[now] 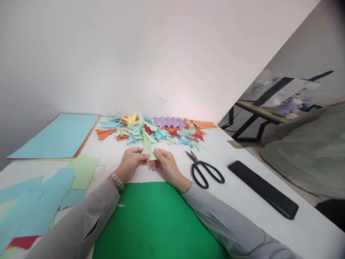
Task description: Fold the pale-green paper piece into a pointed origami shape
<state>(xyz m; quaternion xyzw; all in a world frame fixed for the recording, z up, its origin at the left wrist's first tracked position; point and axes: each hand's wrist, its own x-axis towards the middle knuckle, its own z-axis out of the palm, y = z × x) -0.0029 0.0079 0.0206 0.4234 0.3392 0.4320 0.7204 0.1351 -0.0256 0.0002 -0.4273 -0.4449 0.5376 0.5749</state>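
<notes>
Between my two hands is a small light green folded paper point(148, 150), held just above the white table beyond the green mat. My left hand point(132, 162) pinches its left side, thumb on top. At the right edge, my right hand point(165, 162) grips it between thumb and fingers. The paper's far end overlaps the pile behind it, so its outline there is hard to tell. That pile of folded paper pieces point(159, 133), in blue, green, orange, red and yellow, lies just beyond my fingers. Among them sits a purple pleated paper strip point(169, 122).
Black-handled scissors point(205, 167) lie partly spread on the right, beside a long black case point(262, 189). Under my forearms is a green mat point(153, 223). A stack of coloured sheets point(58, 136) and blue paper offcuts point(35, 208) occupy the left. A wall point(134, 54) rises behind the table.
</notes>
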